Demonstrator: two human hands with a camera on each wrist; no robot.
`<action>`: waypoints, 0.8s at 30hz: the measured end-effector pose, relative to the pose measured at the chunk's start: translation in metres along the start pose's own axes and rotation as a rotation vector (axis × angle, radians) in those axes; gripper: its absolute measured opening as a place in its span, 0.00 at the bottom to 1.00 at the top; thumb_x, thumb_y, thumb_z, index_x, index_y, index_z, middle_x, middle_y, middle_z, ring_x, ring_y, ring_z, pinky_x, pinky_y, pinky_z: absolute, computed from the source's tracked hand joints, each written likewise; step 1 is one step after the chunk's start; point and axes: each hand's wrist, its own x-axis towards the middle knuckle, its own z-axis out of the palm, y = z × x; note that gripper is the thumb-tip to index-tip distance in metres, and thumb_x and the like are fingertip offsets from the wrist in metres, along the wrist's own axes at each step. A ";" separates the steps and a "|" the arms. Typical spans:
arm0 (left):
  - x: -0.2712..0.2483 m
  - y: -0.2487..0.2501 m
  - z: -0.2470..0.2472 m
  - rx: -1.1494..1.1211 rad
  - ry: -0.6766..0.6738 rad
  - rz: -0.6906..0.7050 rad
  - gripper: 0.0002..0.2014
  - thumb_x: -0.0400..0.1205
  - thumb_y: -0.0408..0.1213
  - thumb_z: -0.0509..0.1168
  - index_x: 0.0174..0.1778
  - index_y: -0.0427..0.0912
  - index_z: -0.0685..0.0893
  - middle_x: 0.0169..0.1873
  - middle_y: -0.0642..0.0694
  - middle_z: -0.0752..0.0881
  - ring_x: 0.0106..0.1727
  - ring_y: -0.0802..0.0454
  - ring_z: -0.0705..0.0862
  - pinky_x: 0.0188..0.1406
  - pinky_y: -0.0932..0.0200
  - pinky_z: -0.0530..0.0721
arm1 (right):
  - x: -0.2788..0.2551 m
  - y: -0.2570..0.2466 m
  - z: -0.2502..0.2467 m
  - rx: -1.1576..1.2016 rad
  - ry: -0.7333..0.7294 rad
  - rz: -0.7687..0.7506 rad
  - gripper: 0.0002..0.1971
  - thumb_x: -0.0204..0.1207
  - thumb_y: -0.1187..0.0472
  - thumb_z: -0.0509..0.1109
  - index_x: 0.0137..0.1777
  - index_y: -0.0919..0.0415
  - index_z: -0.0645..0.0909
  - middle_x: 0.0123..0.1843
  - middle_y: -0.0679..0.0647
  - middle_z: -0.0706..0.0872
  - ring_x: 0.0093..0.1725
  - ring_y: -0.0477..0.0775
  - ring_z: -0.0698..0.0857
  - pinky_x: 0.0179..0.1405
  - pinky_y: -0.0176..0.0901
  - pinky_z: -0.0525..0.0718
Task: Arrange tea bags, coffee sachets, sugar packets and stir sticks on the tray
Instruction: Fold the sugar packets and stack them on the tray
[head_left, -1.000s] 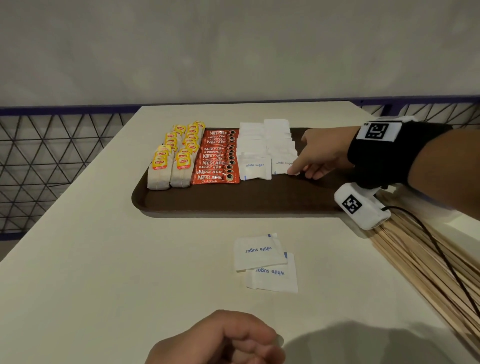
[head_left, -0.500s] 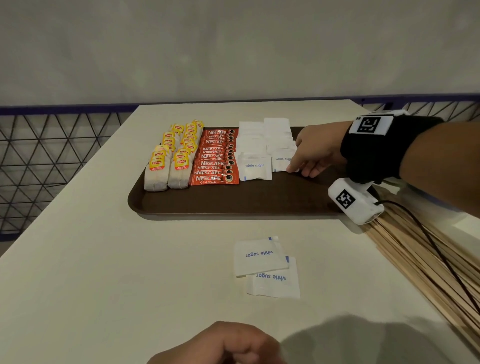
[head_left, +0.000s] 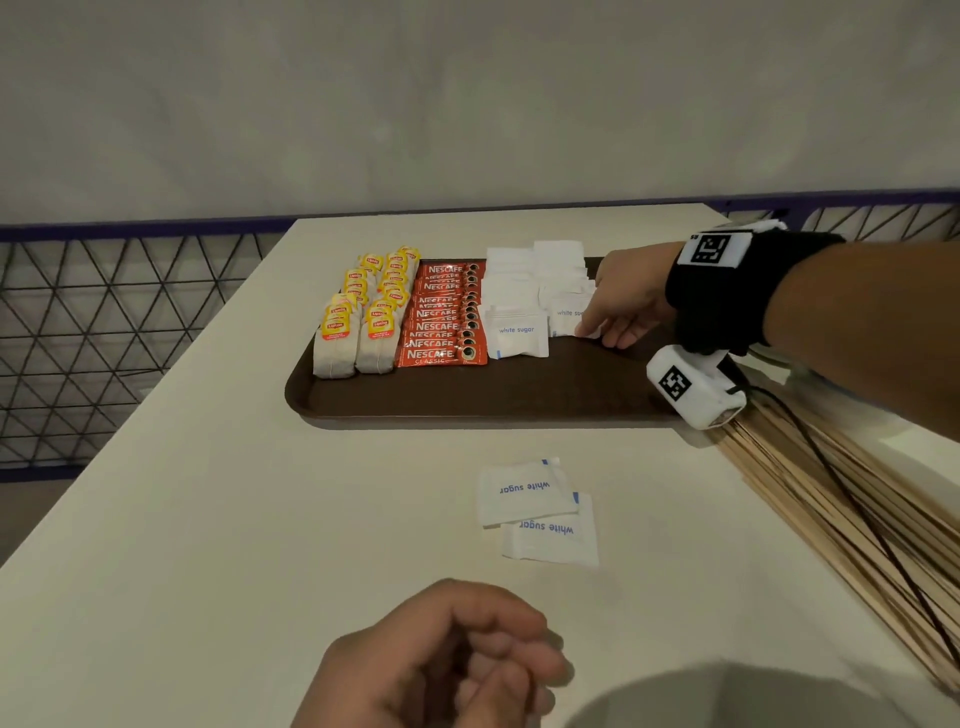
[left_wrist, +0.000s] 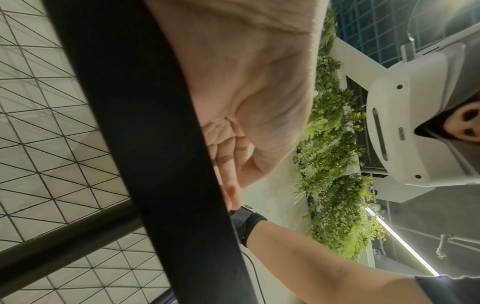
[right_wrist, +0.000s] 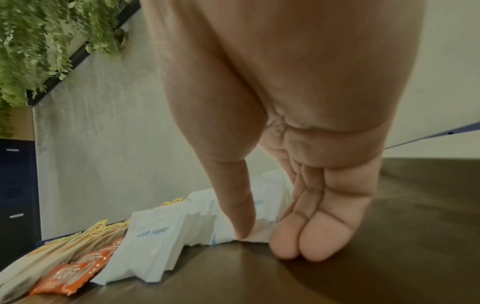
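Note:
A brown tray (head_left: 519, 400) holds two rows of yellow-tagged tea bags (head_left: 363, 322), a row of red coffee sachets (head_left: 441, 322) and two rows of white sugar packets (head_left: 517, 332). My right hand (head_left: 597, 332) lies at the front of the right sugar row. Its thumb (right_wrist: 242, 226) touches the front packet (right_wrist: 259, 228) and its straight fingers (right_wrist: 306, 242) rest on the tray (right_wrist: 389, 226). Two loose sugar packets (head_left: 522, 491) overlap on the table before the tray. Wooden stir sticks (head_left: 857, 519) lie on the table to the right. My left hand (head_left: 467, 665) hovers near me, loosely curled and holding nothing.
The white table (head_left: 208, 519) ends at a dark railing with wire mesh (head_left: 104, 338) on the left and behind. A black cable (head_left: 831, 467) from my right wrist camera crosses the stir sticks. The tray's front strip is bare.
My right hand has stayed at the front of the right sugar row, shifting only slightly. My left hand shows a little more at the bottom of the head view.

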 end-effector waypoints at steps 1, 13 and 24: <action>-0.009 -0.002 0.000 -0.002 0.066 0.094 0.09 0.67 0.45 0.73 0.39 0.49 0.93 0.35 0.37 0.93 0.37 0.39 0.93 0.42 0.54 0.89 | -0.003 -0.001 0.000 0.009 -0.002 -0.011 0.08 0.78 0.71 0.77 0.52 0.69 0.81 0.47 0.65 0.87 0.38 0.57 0.87 0.40 0.48 0.88; -0.019 0.012 0.002 -0.085 0.207 0.233 0.12 0.79 0.15 0.68 0.43 0.36 0.91 0.40 0.35 0.92 0.38 0.45 0.91 0.40 0.63 0.86 | -0.098 -0.009 -0.001 -0.167 0.157 -0.285 0.12 0.79 0.56 0.78 0.52 0.64 0.84 0.42 0.59 0.87 0.35 0.56 0.87 0.31 0.43 0.88; -0.028 0.024 0.003 -0.016 0.364 0.209 0.11 0.80 0.16 0.65 0.47 0.34 0.90 0.43 0.42 0.93 0.38 0.55 0.92 0.38 0.67 0.85 | -0.198 0.017 0.086 -0.728 -0.047 -0.597 0.27 0.79 0.47 0.77 0.76 0.48 0.77 0.62 0.46 0.79 0.55 0.49 0.76 0.58 0.42 0.78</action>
